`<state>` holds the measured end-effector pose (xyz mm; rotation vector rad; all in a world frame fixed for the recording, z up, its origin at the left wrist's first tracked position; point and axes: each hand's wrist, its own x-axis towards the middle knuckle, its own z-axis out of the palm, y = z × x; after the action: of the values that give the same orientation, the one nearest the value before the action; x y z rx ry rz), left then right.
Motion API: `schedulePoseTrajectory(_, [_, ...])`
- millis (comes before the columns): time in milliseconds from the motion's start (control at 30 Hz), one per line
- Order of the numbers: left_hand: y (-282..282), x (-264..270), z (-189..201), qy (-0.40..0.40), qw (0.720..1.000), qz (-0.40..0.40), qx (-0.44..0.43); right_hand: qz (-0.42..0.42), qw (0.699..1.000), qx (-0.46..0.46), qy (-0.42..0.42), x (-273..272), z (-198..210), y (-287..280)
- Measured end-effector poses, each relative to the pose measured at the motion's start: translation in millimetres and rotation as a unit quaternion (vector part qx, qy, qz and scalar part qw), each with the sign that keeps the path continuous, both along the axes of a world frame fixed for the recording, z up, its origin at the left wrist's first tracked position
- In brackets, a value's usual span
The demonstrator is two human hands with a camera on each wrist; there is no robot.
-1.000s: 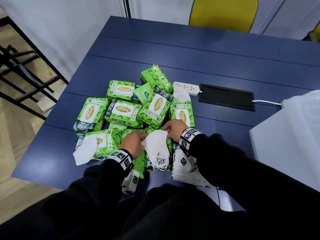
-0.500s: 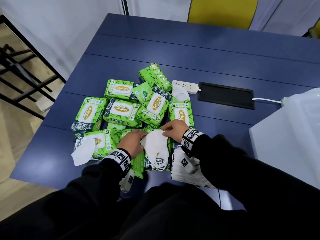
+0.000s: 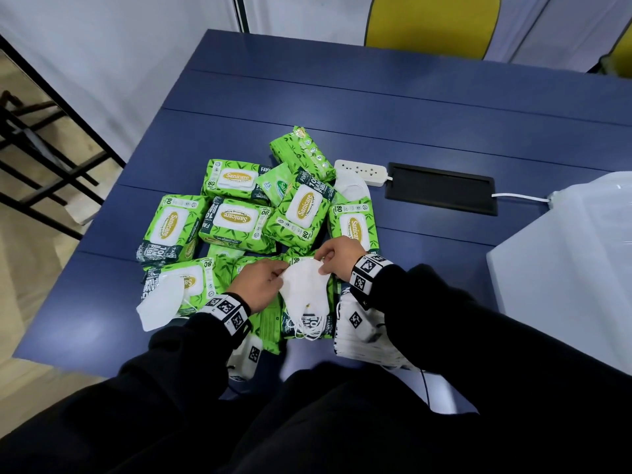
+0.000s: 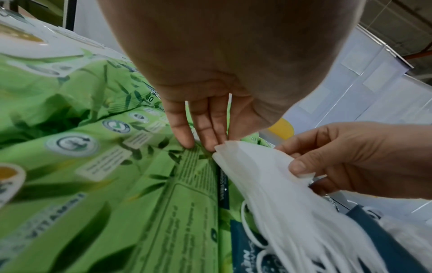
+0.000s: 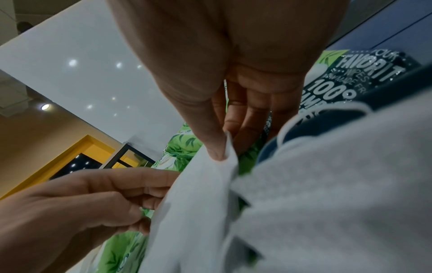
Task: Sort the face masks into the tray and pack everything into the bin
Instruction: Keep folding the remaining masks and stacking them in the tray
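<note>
A small stack of white face masks [image 3: 302,292] lies on the green wipes packs, its ear loops hanging toward me. My left hand [image 3: 278,273] pinches the stack's left top corner, which the left wrist view shows as fingertips [image 4: 205,144] on the masks [image 4: 268,175]. My right hand [image 3: 323,265] pinches the right top edge, the thumb [image 5: 210,142] pressing the fabric [image 5: 198,203]. One loose mask [image 3: 159,306] rests on a pack at the left. Another mask [image 3: 352,188] lies by the power strip. No tray is visible.
Several green wipes packs [image 3: 236,220] are heaped mid-table. A white ribbed stack [image 3: 362,340] sits under my right wrist at the near edge. A translucent white bin [image 3: 564,268] stands at the right. Behind the heap are a power strip [image 3: 362,171] and a black cable hatch [image 3: 441,193].
Both hands stay on the mask stack, and their fingers have shifted along its top edge. The heap has not moved; only the head view has drifted a little.
</note>
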<state>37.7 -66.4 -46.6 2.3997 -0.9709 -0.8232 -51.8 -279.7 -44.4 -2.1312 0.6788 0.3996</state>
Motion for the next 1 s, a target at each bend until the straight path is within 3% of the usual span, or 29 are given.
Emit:
schedulePoseTrajectory(200, [0,-5,-3,-0.001,0.997,0.062,-0.039,-0.037,0.996,0.066,-0.041,-5,-2,-1])
schedulePoseTrajectory(433, [0,-1,-2,-0.013,0.996,0.055,-0.065,-0.071,0.987,0.135,-0.042,-6,-3,-5])
schedulePoseTrajectory(767, [-5,-5,-10,-0.023,0.999,0.027,-0.036,-0.065,0.989,0.123,-0.04,-4,-11,3])
schedulePoseTrajectory(1000, [-8,-8,-4,-0.003,0.997,0.033,-0.066,-0.032,0.992,0.118,-0.015,-3,-8,4])
